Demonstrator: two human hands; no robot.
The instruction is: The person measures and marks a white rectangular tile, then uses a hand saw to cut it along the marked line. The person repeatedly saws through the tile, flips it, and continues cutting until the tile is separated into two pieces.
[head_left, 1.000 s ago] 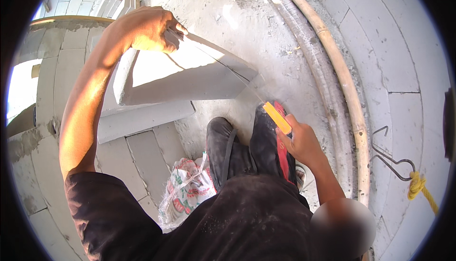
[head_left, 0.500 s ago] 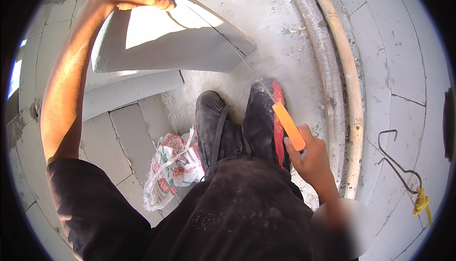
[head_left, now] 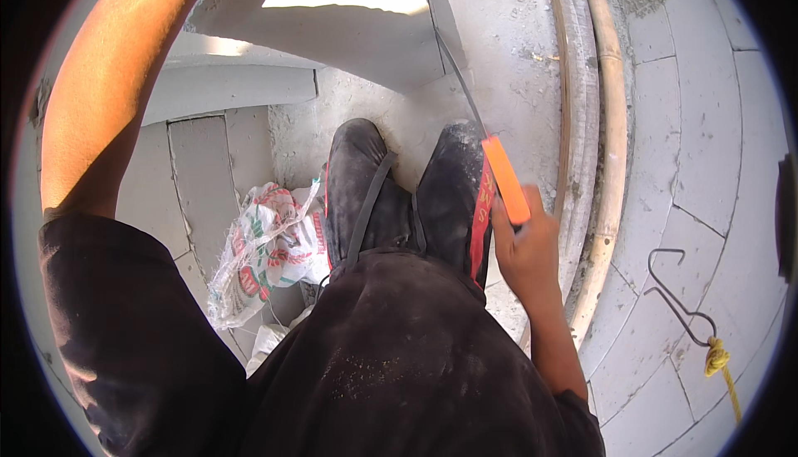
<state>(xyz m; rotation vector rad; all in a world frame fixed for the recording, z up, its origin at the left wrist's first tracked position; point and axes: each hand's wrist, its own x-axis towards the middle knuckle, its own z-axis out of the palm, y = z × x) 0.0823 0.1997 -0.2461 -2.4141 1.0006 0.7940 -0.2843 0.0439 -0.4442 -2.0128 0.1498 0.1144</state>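
My right hand [head_left: 529,245] is closed around the orange handle of a handsaw [head_left: 506,181]. Its thin blade runs up and away from the handle to the near edge of a large pale grey block [head_left: 357,45]. A dark narrow cut line continues from there across the block's face toward the top of the picture. Sunlight falls on the upper part of the block, the rest is in shade. My left forearm reaches up past the block's left side and leaves the picture at the top, so my left hand is out of sight.
Grey blocks [head_left: 241,87] lie left of my legs, near a crumpled white printed sack [head_left: 278,241]. To the right run a bamboo pole [head_left: 613,124] and a dusty plank [head_left: 582,83]. A bent metal hook [head_left: 683,299] on yellow rope hangs before a block wall [head_left: 715,108].
The view has shifted, so the block sits higher in the picture and my left hand has left it. My right hand still grips the handsaw, whose blade now points more steeply upward.
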